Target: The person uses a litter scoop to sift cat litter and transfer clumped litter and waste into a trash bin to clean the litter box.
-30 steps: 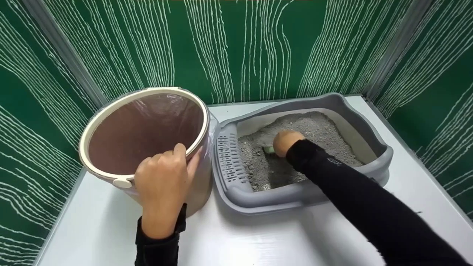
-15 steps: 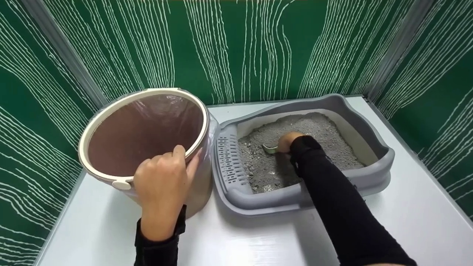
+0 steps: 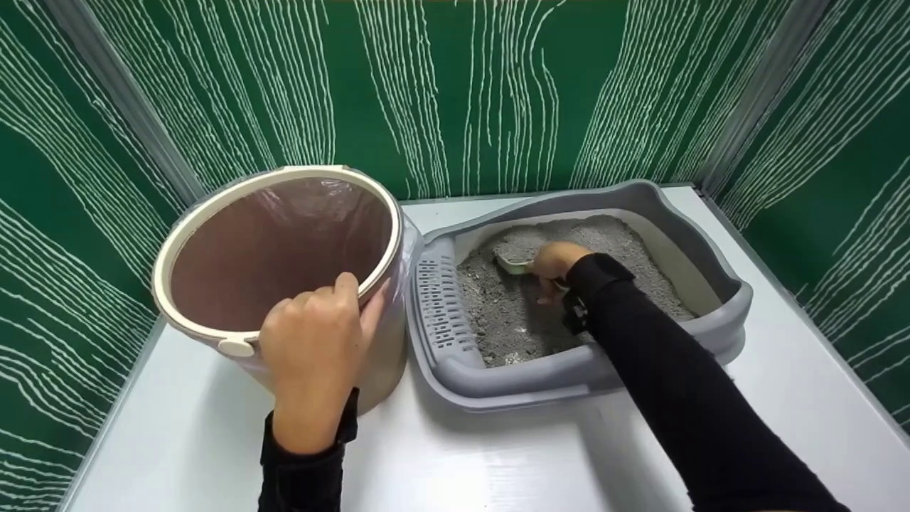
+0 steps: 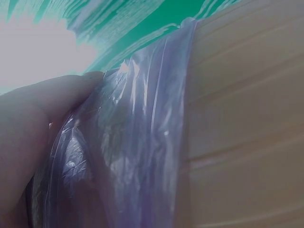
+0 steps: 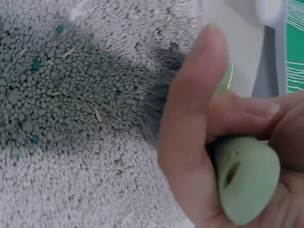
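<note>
My left hand grips the near right rim of a round tan trash can, thumb outside and fingers curled over the cream ring. A clear plastic bag lines the can and folds down outside, under the thumb in the left wrist view. My right hand holds a pale green litter scoop by its handle, low over the grey cat litter in the litter box. The scoop's head points left and overlaps the litter; in the right wrist view most of it is hidden behind my fingers.
Both containers stand side by side on a white table. A perforated step forms the box's left end, next to the can. Green walls with white wavy lines enclose the back and sides.
My right hand and the scoop have shifted slightly left and toward the box's back, with more of the scoop's edge showing. The left hand keeps its hold on the can's rim.
</note>
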A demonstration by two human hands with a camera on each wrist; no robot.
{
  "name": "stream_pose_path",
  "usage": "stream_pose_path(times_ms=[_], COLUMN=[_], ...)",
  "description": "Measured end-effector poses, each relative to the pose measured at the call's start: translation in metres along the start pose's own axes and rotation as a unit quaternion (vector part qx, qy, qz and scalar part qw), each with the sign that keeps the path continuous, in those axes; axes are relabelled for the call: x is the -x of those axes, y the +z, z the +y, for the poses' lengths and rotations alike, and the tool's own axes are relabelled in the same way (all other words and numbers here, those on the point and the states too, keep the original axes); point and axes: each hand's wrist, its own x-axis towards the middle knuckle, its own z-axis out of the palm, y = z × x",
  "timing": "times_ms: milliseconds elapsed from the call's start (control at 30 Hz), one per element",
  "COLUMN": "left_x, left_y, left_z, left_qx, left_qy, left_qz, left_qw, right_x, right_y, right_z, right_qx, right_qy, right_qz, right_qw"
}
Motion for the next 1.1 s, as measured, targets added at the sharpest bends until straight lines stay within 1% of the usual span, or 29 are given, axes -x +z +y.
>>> stream_pose_path(times_ms=[67, 100, 133, 167, 200, 267, 300, 333, 400, 467, 500, 600, 667, 700, 733, 767, 833, 933, 1000, 1067, 1100], left_x=[0.0, 0.0, 0.0, 0.0, 0.0, 0.0, 0.0, 0.0, -0.001, 0.0, 0.0, 0.0, 0.001, 0.001, 0.001, 0.0, 0.0, 0.0, 0.0, 0.0, 0.0], left_y=[0.0, 0.0, 0.0, 0.0, 0.0, 0.0, 0.0, 0.001, 0.001, 0.002, 0.002, 0.001, 0.001, 0.001, 0.001, 0.001, 0.001, 0.002, 0.002, 0.003, 0.003], left_z=[0.0, -0.001, -0.001, -0.001, -0.001, 0.0, 0.0, 0.001, 0.001, 0.001, 0.001, -0.001, -0.002, -0.003, -0.003, -0.003, -0.003, -0.002, -0.001, -0.001, -0.001], left_qx=[-0.003, -0.004, -0.004, -0.004, -0.004, -0.003, -0.003, -0.002, 0.0, 0.002, 0.004, 0.007, 0.008, 0.008, 0.009, 0.009, 0.011, 0.009, 0.008, 0.004, 0.004], left_qy=[0.0, 0.0, 0.0, -0.001, -0.001, 0.0, 0.001, 0.002, 0.005, 0.005, 0.004, 0.0, -0.001, -0.002, -0.001, -0.001, 0.001, 0.003, 0.004, 0.005, 0.005], left_qz=[-0.001, -0.001, -0.001, 0.0, 0.0, 0.0, 0.0, -0.001, -0.001, 0.0, 0.001, 0.002, 0.002, 0.003, 0.003, 0.003, 0.005, 0.009, 0.012, 0.013, 0.012], left_qw=[1.0, 1.0, 1.0, 1.0, 1.0, 1.0, 1.0, 1.0, 1.0, 1.0, 1.0, 1.0, 1.0, 1.0, 1.0, 0.9999, 0.9999, 0.9999, 0.9999, 0.9999, 0.9999], right_x=[0.005, 0.008, 0.011, 0.013, 0.014, 0.016, 0.017, 0.018, 0.02, 0.021, 0.022, 0.022, 0.021, 0.02, 0.02, 0.02, 0.02, 0.02, 0.02, 0.02, 0.021], right_y=[0.0, -0.001, -0.001, -0.002, -0.002, -0.002, -0.002, -0.002, 0.0, 0.002, 0.002, 0.004, 0.004, 0.004, 0.005, 0.005, 0.005, 0.005, 0.006, 0.006, 0.006], right_z=[0.002, 0.002, 0.003, 0.005, 0.007, 0.013, 0.017, 0.022, 0.031, 0.038, 0.042, 0.048, 0.05, 0.05, 0.05, 0.05, 0.051, 0.054, 0.056, 0.057, 0.057], right_qx=[-0.063, -0.092, -0.134, -0.169, -0.208, -0.277, -0.302, -0.315, -0.319, -0.306, -0.29, -0.296, -0.309, -0.306, -0.32, -0.315, -0.3, -0.24, -0.198, -0.163, -0.156], right_qy=[0.013, 0.012, 0.009, 0.005, 0.004, 0.005, 0.005, 0.005, 0.007, 0.009, 0.004, 0.004, -0.005, -0.01, -0.009, -0.016, -0.025, -0.035, -0.045, -0.055, -0.059], right_qz=[0.007, 0.005, -0.001, -0.009, -0.022, -0.05, -0.06, -0.067, -0.075, -0.075, -0.075, -0.077, -0.084, -0.09, -0.096, -0.099, -0.096, -0.072, -0.057, -0.047, -0.046], right_qw=[0.998, 0.996, 0.991, 0.986, 0.978, 0.959, 0.951, 0.947, 0.945, 0.949, 0.954, 0.952, 0.947, 0.948, 0.943, 0.944, 0.949, 0.967, 0.977, 0.984, 0.985])
